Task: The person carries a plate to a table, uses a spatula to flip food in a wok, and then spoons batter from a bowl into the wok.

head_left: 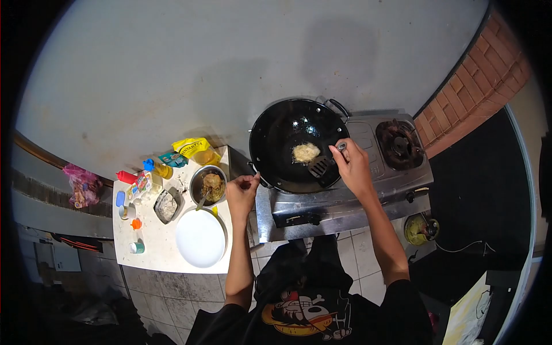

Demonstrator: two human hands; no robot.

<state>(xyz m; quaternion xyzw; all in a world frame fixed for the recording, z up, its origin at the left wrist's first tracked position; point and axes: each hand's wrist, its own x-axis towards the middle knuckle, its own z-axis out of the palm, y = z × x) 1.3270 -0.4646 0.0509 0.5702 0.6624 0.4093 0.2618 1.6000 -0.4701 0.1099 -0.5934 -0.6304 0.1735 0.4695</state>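
A black wok [276,123] sits on the left side of the stove. A pale, battered piece of food [306,153] lies in its bottom, with bubbles around the edge. My right hand [352,164] is closed around the handle of a slotted spatula [319,167], whose dark blade rests low in the wok beside the food. At the wok's left side, my left hand [242,192] has its fingers pinched at the wok's side handle [252,167]; the fingers partly cover that handle.
On the white table [155,259] are a white plate [200,238], a metal bowl [208,185] with food and a spoon, a dark dish of white powder [166,206], sauce bottles [158,168] and a yellow oil pouch [197,150]. A second burner [399,144] is at right; a green gas cylinder [420,229] stands below.
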